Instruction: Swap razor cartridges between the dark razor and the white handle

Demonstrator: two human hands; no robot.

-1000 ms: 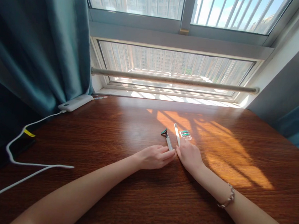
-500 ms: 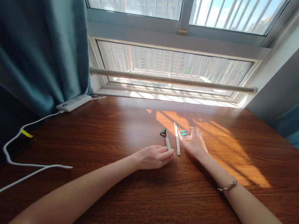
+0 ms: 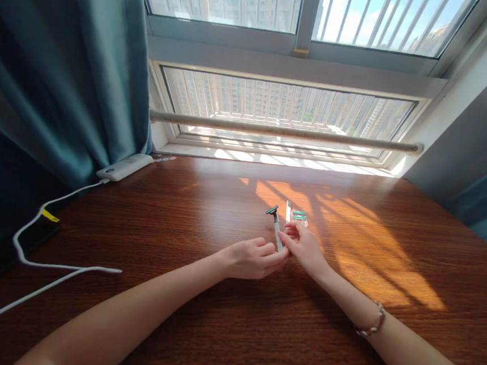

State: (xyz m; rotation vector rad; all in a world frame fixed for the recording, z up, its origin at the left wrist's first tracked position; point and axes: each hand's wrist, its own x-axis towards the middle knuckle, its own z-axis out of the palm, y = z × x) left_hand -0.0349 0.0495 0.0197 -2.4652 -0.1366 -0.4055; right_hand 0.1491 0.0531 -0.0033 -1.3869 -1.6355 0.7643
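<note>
A razor (image 3: 276, 226) with a pale handle and a dark head with a green strip points away from me. My left hand (image 3: 254, 258) pinches the lower end of its handle. My right hand (image 3: 304, 249) has its thumb against the handle's side, with the fingers curled in close to it. Just beyond those fingers lies a slim white stick (image 3: 288, 209), its near part hidden by my right hand. To its right sits a small clear case of razor blade cartridges (image 3: 299, 216) with green strips, its near edge close to my right knuckles.
A white power strip (image 3: 125, 167) lies at the table's back left by the blue curtain (image 3: 66, 65). Its white cable (image 3: 65, 269) loops over the left side. The brown wooden table (image 3: 197, 326) reaches to a barred window (image 3: 276, 100), with sunlight across its right half.
My right hand has left the cartridge case and come left and nearer, onto the razor's handle. The razor has shifted slightly to the right, still in my left hand.
</note>
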